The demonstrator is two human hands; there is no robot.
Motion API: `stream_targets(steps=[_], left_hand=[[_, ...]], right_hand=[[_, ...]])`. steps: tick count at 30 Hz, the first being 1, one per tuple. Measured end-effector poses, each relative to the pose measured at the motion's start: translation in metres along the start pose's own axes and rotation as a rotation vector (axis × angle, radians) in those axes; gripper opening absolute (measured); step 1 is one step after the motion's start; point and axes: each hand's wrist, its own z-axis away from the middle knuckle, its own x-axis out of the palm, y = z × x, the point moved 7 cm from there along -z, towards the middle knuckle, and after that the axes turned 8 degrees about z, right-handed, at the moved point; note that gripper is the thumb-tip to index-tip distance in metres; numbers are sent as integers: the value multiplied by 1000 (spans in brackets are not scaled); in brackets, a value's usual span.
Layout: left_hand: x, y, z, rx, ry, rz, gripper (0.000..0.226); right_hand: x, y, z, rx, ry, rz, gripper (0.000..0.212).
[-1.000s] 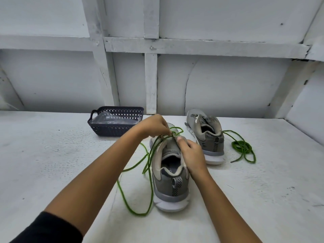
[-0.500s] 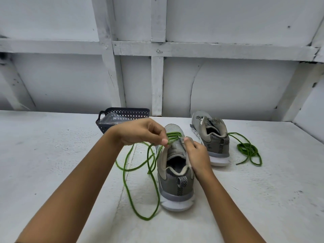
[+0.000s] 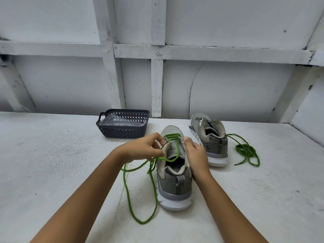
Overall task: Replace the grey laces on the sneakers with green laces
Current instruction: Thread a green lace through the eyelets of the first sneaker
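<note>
A grey sneaker [image 3: 175, 183] stands heel toward me on the white table. A green lace [image 3: 127, 190] is threaded through its front eyelets and crosses its tongue, and its slack loops over the table to the left. My left hand [image 3: 143, 149] pinches this lace beside the sneaker's left edge. My right hand [image 3: 196, 156] grips the sneaker's right collar, thumb at the eyelets. A second grey sneaker [image 3: 210, 137] stands unlaced at the back right, with another green lace [image 3: 245, 149] coiled on the table beside it.
A dark plastic basket [image 3: 122, 130] holding clear plastic sits at the back left, near the white panelled wall. The table [image 3: 52, 163] spreads out to the left and right of the sneakers.
My left hand has pulled the green lace back toward me, across the tongue to the sneaker's left edge. My right hand keeps its hold on the right side.
</note>
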Motion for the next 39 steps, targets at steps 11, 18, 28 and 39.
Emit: stream_targets(steps=[11,18,28,39], left_hand=[[-5,-12,1,-85,23,97,23],[-6,-18,-3,-108,7,378,32],[-33,11,-3,-40,46,539,18],[-55,124,-8,259,34,1314,31]], right_hand=[[-2,-2,3,-11,29,11,45],[-2,-3,1,-49,-13,42,49],[-15,-33,-6,-192,-26,167,32],[40,-111,22,-437,-702,456,29]])
